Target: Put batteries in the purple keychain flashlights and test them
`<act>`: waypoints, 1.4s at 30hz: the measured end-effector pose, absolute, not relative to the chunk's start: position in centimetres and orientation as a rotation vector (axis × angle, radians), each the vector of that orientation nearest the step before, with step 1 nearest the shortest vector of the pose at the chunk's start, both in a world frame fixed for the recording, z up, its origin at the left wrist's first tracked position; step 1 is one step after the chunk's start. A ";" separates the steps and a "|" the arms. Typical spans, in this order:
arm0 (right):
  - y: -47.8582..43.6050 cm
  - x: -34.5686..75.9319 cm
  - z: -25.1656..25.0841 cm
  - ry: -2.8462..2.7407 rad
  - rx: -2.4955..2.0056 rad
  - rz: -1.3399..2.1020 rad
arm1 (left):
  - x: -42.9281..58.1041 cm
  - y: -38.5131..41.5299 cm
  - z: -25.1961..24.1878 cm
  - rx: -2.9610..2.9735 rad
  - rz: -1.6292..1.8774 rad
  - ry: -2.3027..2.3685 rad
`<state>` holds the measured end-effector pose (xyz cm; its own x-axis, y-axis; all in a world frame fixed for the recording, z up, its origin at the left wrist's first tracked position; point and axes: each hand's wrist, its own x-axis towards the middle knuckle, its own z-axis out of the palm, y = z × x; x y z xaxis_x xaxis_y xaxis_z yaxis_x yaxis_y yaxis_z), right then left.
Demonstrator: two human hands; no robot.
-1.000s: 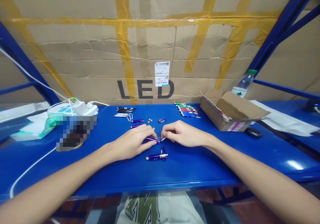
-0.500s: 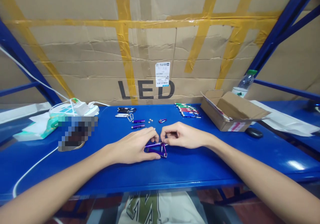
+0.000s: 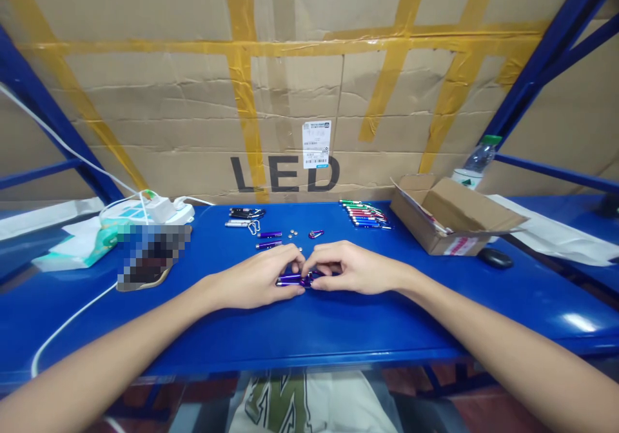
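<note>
Near the middle of the frame, a slim metallic purple tube (image 3: 289,280) lies almost level, its glossy barrel catching a pale streak of light. The left hand (image 3: 264,278) has it pinched between thumb and fingers; the right hand (image 3: 351,268) closes its fingertips on a darker purple clip (image 3: 308,281) at the tube's right end, partly hidden. Just above the left hand lie two purple barrels (image 3: 269,234) with silvery left ends, beside small silvery discs (image 3: 293,233).

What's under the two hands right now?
Part of a purple tube-shaped piece shows between the left hand and right hand, with the blue table beneath. The hands cover the rest, so how many pieces lie there can't be seen.
</note>
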<state>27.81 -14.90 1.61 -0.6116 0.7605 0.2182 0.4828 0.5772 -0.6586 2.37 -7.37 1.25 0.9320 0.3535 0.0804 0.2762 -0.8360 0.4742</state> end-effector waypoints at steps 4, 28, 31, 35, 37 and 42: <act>-14.9 26.8 0.6 -2.273 -0.991 0.675 | 2.5 -7.3 1.2 2.617 0.246 0.440; -15.4 27.3 1.7 -2.349 -1.097 0.478 | 2.4 -7.2 1.2 2.577 0.266 0.439; -15.6 27.2 2.0 -2.304 -1.145 0.518 | 2.3 -7.2 1.2 2.570 0.282 0.449; -15.7 27.1 2.1 -2.292 -1.071 0.522 | 2.3 -7.3 1.3 2.584 0.286 0.425; -15.6 27.2 2.0 -2.282 -1.044 0.534 | 2.3 -7.3 1.4 2.591 0.275 0.414; -15.2 27.5 1.8 -2.166 -1.131 0.596 | 2.4 -7.3 1.5 2.592 0.245 0.443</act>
<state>27.52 -15.17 1.77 -0.4442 0.8398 0.3121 0.5618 0.5325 -0.6331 2.38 -7.34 1.50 0.9311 0.3534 0.0902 0.2646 -0.8246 0.5000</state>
